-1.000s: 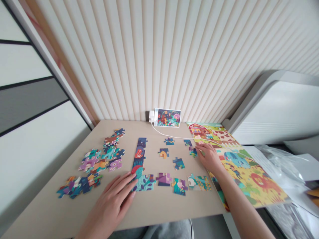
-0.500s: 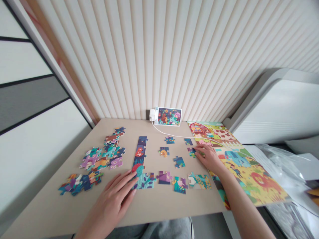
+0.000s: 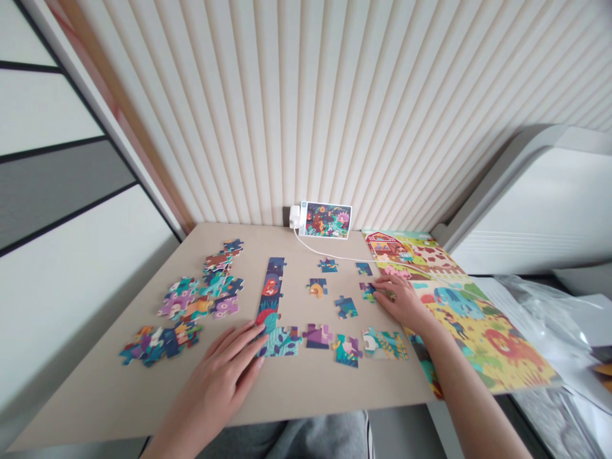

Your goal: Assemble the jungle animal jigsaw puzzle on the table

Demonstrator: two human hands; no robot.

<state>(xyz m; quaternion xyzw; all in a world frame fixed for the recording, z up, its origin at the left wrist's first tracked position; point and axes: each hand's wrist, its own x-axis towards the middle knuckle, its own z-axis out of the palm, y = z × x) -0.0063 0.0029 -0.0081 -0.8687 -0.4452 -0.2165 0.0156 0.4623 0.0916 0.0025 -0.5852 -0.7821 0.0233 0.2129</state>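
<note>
My left hand lies flat on the beige table, its fingertips against a teal leaf-patterned jigsaw piece group. That group joins the foot of a long joined strip of dark puzzle pieces. My right hand presses its fingertips on a small dark puzzle piece. Several loose pieces, such as a blue one, lie between my hands. Two heaps of mixed pieces lie on the table's left side.
A picture card stands at the back beside a white charger, whose cable runs right. A farm-animal puzzle board overhangs the right edge. Plastic wrapping lies further right, below a white appliance.
The view has tipped, so the table sits slightly higher in the frame. Both hands stay at the same pieces, and no piece has visibly moved on the table.
</note>
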